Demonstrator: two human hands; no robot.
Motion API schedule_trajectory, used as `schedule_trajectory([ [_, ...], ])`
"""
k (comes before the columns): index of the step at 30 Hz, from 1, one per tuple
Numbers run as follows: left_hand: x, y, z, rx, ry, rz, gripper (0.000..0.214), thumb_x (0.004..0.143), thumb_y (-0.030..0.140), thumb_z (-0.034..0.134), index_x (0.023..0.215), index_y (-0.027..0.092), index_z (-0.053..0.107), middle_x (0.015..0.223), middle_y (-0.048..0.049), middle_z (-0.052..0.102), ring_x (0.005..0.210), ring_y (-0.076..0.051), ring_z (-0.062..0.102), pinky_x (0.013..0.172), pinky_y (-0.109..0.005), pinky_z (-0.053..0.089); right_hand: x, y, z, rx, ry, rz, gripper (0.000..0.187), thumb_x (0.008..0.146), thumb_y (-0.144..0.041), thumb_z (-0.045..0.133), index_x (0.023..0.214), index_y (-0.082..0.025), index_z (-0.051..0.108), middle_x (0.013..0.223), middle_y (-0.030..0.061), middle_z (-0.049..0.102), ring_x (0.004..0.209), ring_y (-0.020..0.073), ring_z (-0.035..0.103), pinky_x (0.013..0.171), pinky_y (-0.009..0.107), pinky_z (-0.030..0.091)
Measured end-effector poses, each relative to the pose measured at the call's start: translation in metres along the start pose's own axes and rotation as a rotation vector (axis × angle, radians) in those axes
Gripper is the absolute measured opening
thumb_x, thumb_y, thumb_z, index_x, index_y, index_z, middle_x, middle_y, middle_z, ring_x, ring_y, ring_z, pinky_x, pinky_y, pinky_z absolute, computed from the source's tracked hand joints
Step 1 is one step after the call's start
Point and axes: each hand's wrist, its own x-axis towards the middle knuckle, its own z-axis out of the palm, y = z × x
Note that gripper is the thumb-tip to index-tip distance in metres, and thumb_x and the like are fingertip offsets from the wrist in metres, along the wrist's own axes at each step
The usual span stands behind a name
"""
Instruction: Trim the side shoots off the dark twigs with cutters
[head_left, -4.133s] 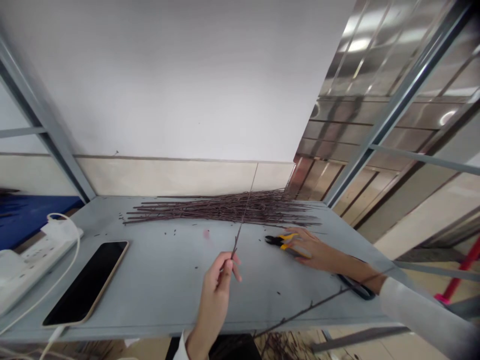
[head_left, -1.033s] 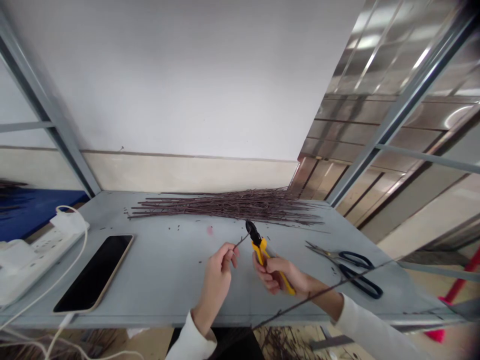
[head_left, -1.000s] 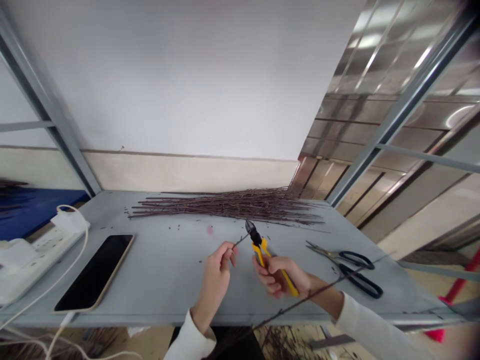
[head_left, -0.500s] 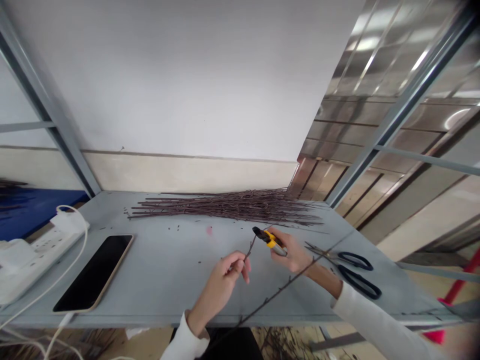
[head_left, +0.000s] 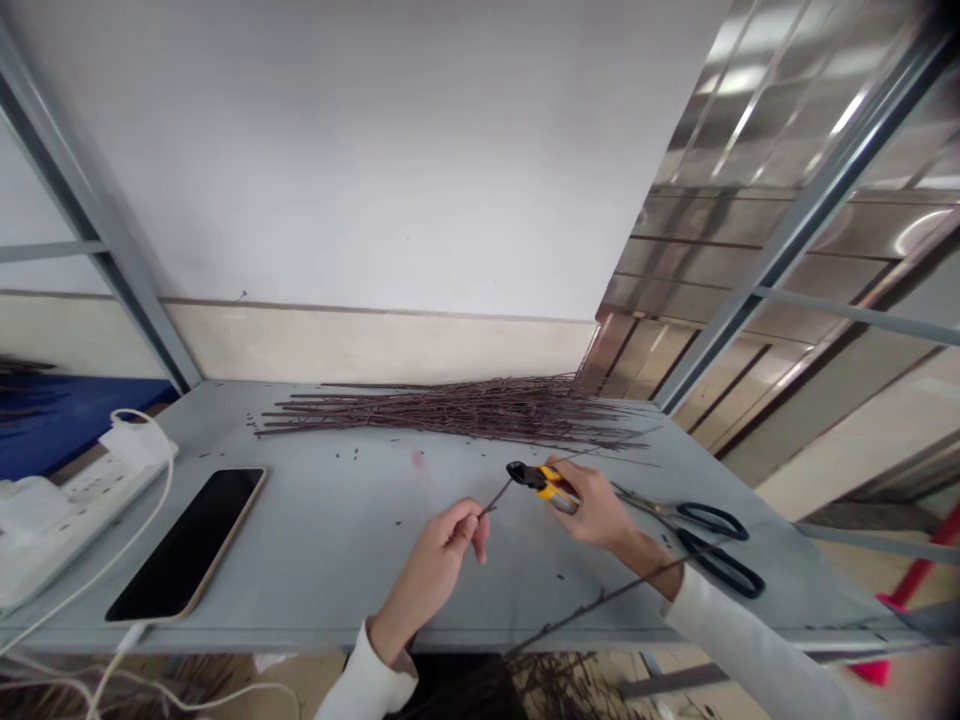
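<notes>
My left hand (head_left: 442,565) is shut on a thin dark twig (head_left: 496,497) near the table's front. The twig's upper end rises to the right, close to the black jaws of yellow-handled diagonal cutters (head_left: 544,482), held sideways in my right hand (head_left: 596,505). I cannot tell whether the jaws touch the twig. A longer thin branch (head_left: 600,597) crosses below my right wrist. Behind my hands, a wide bundle of dark reddish twigs (head_left: 450,413) lies across the grey table (head_left: 300,595).
Black-handled scissors (head_left: 701,530) lie to the right of my right hand. On the left are a black smartphone (head_left: 186,545) and a white power strip (head_left: 75,510) with a cable. Small twig bits are scattered on the table. A metal frame stands at both sides.
The cutters have turned from upright to sideways, and my right hand has moved up and to the right. Compared with the oldest frame, the cutters are lifted off the table and the scissors show fully.
</notes>
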Motion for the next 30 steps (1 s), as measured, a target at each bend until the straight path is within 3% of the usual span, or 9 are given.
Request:
schedule_trajectory([
  [5,0.002,0.002,-0.004,0.123,-0.006,0.047,0.031,0.092,0.037,0.034,0.068,0.021,0.045,0.057,0.0035,0.047,0.055,-0.014,0.04,0.057,-0.024,0.029,-0.017,-0.016,0.008,0.303,-0.166,0.184,0.014,0.064,-0.018,0.046,0.066,-0.023,0.033,0.057,-0.0062,0.028,0.052,0.01,0.029,0.05,0.024,0.024],
  [11,0.0,0.007,-0.007,0.193,0.026,0.065,0.031,0.092,0.034,0.033,0.066,0.021,0.042,0.057,0.0045,0.043,0.057,-0.014,0.04,0.062,-0.025,0.03,-0.027,-0.021,0.001,0.962,-0.55,0.47,0.02,0.063,-0.032,0.053,0.067,-0.022,0.037,0.054,-0.0081,0.027,0.044,0.0064,0.022,0.041,0.021,0.02],
  [13,-0.001,0.008,-0.006,0.172,-0.006,0.072,0.03,0.092,0.033,0.033,0.066,0.021,0.042,0.058,0.0042,0.045,0.059,-0.014,0.042,0.064,-0.025,0.031,-0.028,-0.02,-0.004,1.006,-0.578,0.458,0.018,0.063,-0.032,0.054,0.069,-0.021,0.041,0.056,-0.0073,0.032,0.045,0.0064,0.025,0.042,0.021,0.023],
  [16,-0.001,0.011,-0.005,0.061,-0.1,0.059,0.024,0.088,0.024,0.036,0.066,0.02,0.042,0.06,0.004,0.048,0.059,-0.013,0.044,0.063,-0.024,0.032,-0.027,-0.018,-0.008,0.711,-0.374,0.278,0.01,0.066,-0.022,0.051,0.074,-0.021,0.046,0.064,-0.0035,0.043,0.056,0.0107,0.04,0.051,0.023,0.035],
  [19,0.0,0.014,-0.004,-0.097,-0.217,-0.042,0.016,0.082,0.017,0.04,0.066,0.019,0.042,0.057,0.0051,0.047,0.047,-0.008,0.037,0.05,-0.021,0.026,-0.023,-0.013,-0.009,0.391,-0.213,0.114,0.02,0.063,-0.014,0.047,0.082,-0.021,0.049,0.07,-0.0016,0.05,0.065,0.0143,0.047,0.059,0.024,0.04],
  [22,0.0,0.017,-0.006,-0.21,-0.324,-0.169,0.011,0.081,0.021,0.043,0.07,0.019,0.044,0.05,0.0067,0.046,0.037,-0.006,0.019,0.04,-0.022,0.012,-0.015,-0.004,-0.011,0.139,-0.033,-0.045,0.03,0.063,-0.014,0.049,0.091,-0.021,0.048,0.076,0.001,0.055,0.063,0.0155,0.049,0.059,0.026,0.042],
  [25,0.001,0.016,-0.01,-0.264,-0.343,-0.244,0.014,0.082,0.031,0.047,0.074,0.02,0.044,0.046,0.0087,0.041,0.036,-0.005,0.012,0.037,-0.023,0.005,-0.006,0.007,-0.015,-0.18,0.208,-0.244,0.023,0.067,-0.017,0.05,0.089,-0.021,0.048,0.076,0.0039,0.057,0.066,0.0186,0.052,0.062,0.029,0.044],
  [27,0.002,0.015,-0.012,-0.265,-0.331,-0.26,0.016,0.082,0.034,0.049,0.075,0.02,0.044,0.046,0.0091,0.039,0.038,-0.006,0.012,0.037,-0.022,0.004,-0.002,0.012,-0.016,-0.286,0.282,-0.316,0.016,0.07,-0.017,0.048,0.085,-0.022,0.048,0.07,0.0033,0.055,0.064,0.0192,0.052,0.061,0.028,0.043],
  [30,0.003,0.016,-0.014,-0.249,-0.33,-0.245,0.015,0.082,0.032,0.048,0.075,0.02,0.043,0.048,0.009,0.039,0.038,-0.005,0.012,0.036,-0.022,0.004,-0.001,0.015,-0.017,-0.297,0.276,-0.33,0.014,0.068,-0.015,0.046,0.08,-0.022,0.047,0.066,0.0021,0.053,0.059,0.0181,0.05,0.057,0.026,0.041],
])
